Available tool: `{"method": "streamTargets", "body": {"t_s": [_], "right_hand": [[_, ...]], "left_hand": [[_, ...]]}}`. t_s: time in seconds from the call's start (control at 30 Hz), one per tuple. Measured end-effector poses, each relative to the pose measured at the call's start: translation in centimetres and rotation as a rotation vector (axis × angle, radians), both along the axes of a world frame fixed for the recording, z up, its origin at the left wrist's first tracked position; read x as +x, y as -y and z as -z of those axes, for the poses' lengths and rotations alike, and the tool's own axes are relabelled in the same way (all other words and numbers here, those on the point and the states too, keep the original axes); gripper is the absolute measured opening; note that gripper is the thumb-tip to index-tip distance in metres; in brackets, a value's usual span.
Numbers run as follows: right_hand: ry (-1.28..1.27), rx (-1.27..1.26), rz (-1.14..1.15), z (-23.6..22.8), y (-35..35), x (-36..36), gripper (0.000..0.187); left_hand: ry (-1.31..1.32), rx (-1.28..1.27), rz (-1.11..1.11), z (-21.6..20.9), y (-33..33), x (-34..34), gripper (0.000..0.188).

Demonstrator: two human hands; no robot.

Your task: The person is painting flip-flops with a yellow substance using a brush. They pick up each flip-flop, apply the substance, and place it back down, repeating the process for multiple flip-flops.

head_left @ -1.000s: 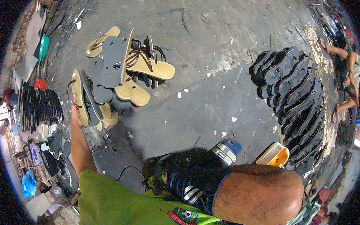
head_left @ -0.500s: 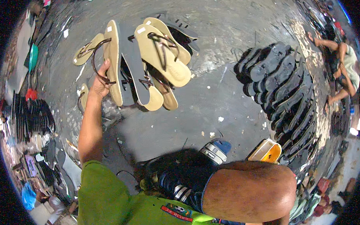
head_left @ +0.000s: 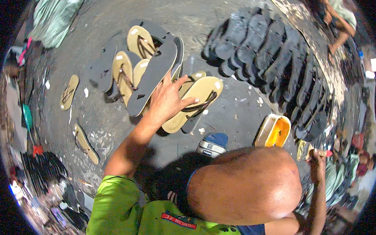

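My left hand (head_left: pixel 167 101) reaches over a loose pile of sandals, thumb and fingers spread. Beside its thumb lies a beige thong sandal (head_left: pixel 201 94) with dark straps. Close to the fingers is a grey sole (head_left: pixel 153 79), turned up across other beige sandals (head_left: pixel 122 72). Whether the fingertips press on either is unclear. At the right, beside my bent knee, my right hand (head_left: pixel 317 155) is closed around a brush (head_left: pixel 326 153) with a red handle; its pale end is small and blurred. Near it stands a cream tub (head_left: pixel 268 131) with yellow-orange inside.
A long row of dark sandals (head_left: pixel 272 52) fills the right. Single beige sandals (head_left: pixel 69 92) lie at the left. A blue and white object (head_left: pixel 213 144) is by my knee. Another person (head_left: pixel 337 17) sits far right. Stacked dark pieces (head_left: pixel 43 172) stand far left.
My left hand has moved right and released the sandal it gripped; sandals now lie differently around it. My right hand has come into view with the brush. The view has shifted.
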State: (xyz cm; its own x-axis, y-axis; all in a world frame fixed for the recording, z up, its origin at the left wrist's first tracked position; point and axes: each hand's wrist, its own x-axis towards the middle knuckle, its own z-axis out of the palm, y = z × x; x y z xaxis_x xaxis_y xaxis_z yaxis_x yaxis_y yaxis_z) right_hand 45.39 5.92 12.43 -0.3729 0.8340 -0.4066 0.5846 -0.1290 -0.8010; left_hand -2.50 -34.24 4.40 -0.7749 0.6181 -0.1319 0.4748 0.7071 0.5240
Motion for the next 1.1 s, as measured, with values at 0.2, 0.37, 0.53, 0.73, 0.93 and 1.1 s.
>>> {"method": "streamTargets", "body": {"t_s": [0.2, 0.37, 0.53, 0.73, 0.93, 1.1], "right_hand": [[0.035, 0.143, 0.021, -3.0, 0.2, 1.0, 0.032], [-0.026, 0.340, 0.067, -2.7, 4.3, -1.0, 0.041], [-0.009, 0.331, -0.082, 6.3, 5.5, -6.3, 0.030], [0.361, 0.943, -0.393, 14.3, 4.1, -9.0, 0.015], [-0.242, 0.535, 0.090, 4.9, 5.1, -7.1, 0.023], [0.166, 0.649, -0.377, 8.6, 6.5, -2.5, 0.015]], "left_hand": [[-0.258, 0.084, 0.122, 4.7, -1.4, 2.7, 0.052], [-0.086, 0.282, 0.129, 2.7, -2.2, 8.5, 0.049], [-0.233, 0.008, 0.101, 8.9, -0.9, 12.2, 0.085], [-0.198, -0.079, 0.175, 7.7, -1.6, 8.6, 0.098], [-0.340, 0.041, 0.525, -1.4, -8.5, 9.1, 0.091], [0.249, 0.106, 0.644, 7.8, -8.8, 12.6, 0.072]]}}
